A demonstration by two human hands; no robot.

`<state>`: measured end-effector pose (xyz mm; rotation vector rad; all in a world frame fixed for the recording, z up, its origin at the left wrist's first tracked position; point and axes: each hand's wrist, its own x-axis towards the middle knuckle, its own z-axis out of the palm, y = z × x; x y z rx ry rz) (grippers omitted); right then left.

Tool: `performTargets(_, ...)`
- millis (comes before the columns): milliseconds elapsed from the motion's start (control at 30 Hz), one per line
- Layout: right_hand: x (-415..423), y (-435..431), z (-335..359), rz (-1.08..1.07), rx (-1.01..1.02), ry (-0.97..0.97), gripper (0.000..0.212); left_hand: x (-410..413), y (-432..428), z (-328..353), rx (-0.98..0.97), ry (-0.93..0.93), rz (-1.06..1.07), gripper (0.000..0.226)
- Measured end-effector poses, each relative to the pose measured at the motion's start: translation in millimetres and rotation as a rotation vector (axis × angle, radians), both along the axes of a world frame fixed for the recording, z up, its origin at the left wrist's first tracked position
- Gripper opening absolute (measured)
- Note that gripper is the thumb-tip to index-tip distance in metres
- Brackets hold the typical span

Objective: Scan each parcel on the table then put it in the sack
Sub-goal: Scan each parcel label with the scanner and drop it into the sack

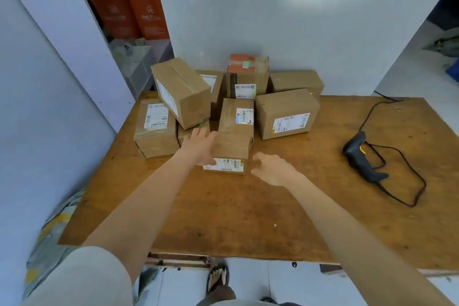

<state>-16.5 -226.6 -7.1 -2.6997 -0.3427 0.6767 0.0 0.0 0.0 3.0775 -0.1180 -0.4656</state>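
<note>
Several brown cardboard parcels with white labels are piled at the back of the wooden table (223,218). The nearest parcel (231,151) stands in front of the pile, its label facing me. My left hand (198,144) lies with straight fingers against that parcel's left side. My right hand (270,169) hovers just right of it, fingers spread and loosely curled, holding nothing. A black barcode scanner (360,156) with a yellow trigger lies on the table at the right, its cable looped beside it. The sack (49,231) shows as printed fabric below the table's left edge.
A tilted parcel (181,92) leans on others at the back left. A parcel with orange tape (248,74) stands against the wall. Orange bags (139,15) hang in the gap at the upper left. My foot (218,278) shows under the table's near edge.
</note>
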Motion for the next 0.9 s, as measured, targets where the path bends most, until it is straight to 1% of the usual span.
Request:
performTargets(100,7.8,14.4,-6.8,-0.027,-0.052,0.054,0.053,24.2,-1.3,-5.6,0.082,0.067,-0.154,0.104)
performTargets(167,12.6,23.1,-8.4,-0.062,-0.063,0.067,0.053,36.5,-3.9,-9.3,0.071,0.075,-0.207,0.107)
performTargets(267,16.1,30.9,-10.4,-0.111,-0.023,0.060,0.050,49.2,-2.3,-13.7,0.060,0.047,-0.256,0.111)
performTargets(333,16.2,32.1,-13.7,-0.158,0.030,0.055,0.049,54.7,-2.3,-16.0,0.032,0.074,-0.260,0.116)
performTargets(400,15.8,30.3,-16.6,-0.222,0.122,0.051,0.048,59.2,-5.9,-14.3,0.024,0.142,-0.229,0.122)
performTargets(467,16.5,26.6,-18.6,-0.273,0.213,0.039,0.048,64.3,-11.6,-11.3,0.041,0.234,-0.182,0.130)
performTargets(533,18.9,22.1,-18.8,-0.308,0.284,0.012,0.046,68.2,-18.4,-6.7,0.018,0.367,-0.129,0.135)
performTargets(567,20.6,19.5,-18.6,-0.332,0.317,0.002,0.043,70.1,-21.9,-4.8,-0.023,0.433,-0.113,0.134)
performTargets(633,25.1,13.8,-16.7,-0.386,0.391,-0.009,0.038,74.2,-28.5,-2.7,-0.164,0.553,-0.068,0.125)
performTargets(733,34.1,1.0,-9.6,-0.419,0.444,-0.064,0.040,77.9,-38.8,-2.5,-0.374,0.698,0.052,0.112)
performTargets(800,40.1,-11.6,-3.8,-0.398,0.433,-0.114,0.042,77.9,-49.5,-4.2,-0.456,0.738,0.094,0.106)
performTargets(900,49.2,-38.6,3.2,-0.360,0.414,-0.185,0.042,77.1,-72.4,-8.3,-0.588,0.745,0.170,0.089)
